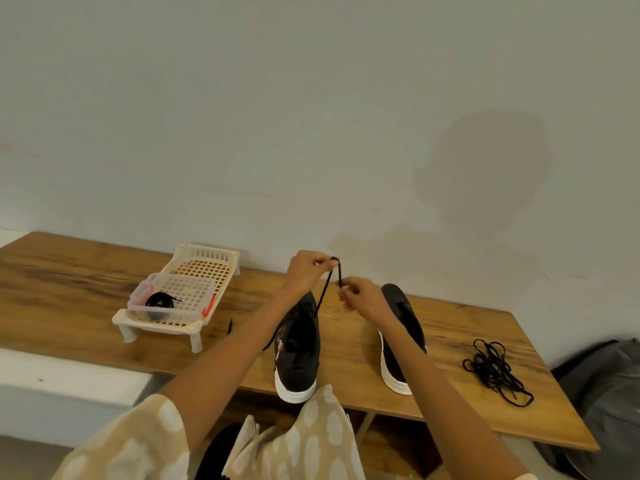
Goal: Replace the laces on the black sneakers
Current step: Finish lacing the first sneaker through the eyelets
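Both forearms hide shoe parts; left hand (304,275) and right hand (363,296) pinch lace (323,292).

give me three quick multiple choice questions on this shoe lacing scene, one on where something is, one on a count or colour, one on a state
1. Where does the loose pile of laces lie?
A. in the rack
B. on the table, right of the right sneaker
C. on the floor

2. How many sneakers stand on the table?
A. one
B. two
C. three

3. What are the hands doing?
A. both pinch one black lace
B. both rest flat on the table
C. one lifts a sneaker

Answers:
1 B: the pile sits on bare wood beyond the right sneaker.
2 B: the left sneaker and the right one, no more.
3 A: left hand and right hand hold the lace raised above the left sneaker.
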{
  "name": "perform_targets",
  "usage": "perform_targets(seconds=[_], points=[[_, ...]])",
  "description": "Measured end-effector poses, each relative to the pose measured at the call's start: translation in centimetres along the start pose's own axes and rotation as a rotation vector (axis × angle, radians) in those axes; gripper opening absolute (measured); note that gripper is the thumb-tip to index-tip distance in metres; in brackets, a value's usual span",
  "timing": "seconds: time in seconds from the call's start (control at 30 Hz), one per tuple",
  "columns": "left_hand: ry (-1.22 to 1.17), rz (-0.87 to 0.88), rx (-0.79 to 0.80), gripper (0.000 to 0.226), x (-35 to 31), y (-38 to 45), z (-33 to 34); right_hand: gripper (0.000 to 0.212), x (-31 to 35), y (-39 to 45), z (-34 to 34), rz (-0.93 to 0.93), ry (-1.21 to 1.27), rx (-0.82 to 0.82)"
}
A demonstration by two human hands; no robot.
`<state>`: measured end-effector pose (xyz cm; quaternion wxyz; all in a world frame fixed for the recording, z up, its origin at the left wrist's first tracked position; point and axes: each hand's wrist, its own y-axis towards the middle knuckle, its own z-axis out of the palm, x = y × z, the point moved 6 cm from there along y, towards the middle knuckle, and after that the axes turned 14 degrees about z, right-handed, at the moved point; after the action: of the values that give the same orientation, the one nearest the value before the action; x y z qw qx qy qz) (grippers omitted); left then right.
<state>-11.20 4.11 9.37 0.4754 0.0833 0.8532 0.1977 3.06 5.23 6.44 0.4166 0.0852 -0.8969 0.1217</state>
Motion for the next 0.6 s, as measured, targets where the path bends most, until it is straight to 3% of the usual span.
perform_targets(seconds=[0.13, 0.3, 0.6], points=[[-0.13, 0.061, 0.172, 0.016, -3.0, 1.0, 1.0, 0.02, 1.2, -0.5, 1.3, 0.015, 0.072, -0.067], [-0.222, 0.024, 0.039, 0.012, -0.5, 1.1, -0.9, 0.024, 3.0, 0.0, -0.7, -0.008, 0.244, -0.129], [0.081, -0.318, 0.102, 0.019, 10.6, -5.6, -1.2, 0.013, 0.2, -0.3, -1.3, 0.077, 0.639, -0.211]])
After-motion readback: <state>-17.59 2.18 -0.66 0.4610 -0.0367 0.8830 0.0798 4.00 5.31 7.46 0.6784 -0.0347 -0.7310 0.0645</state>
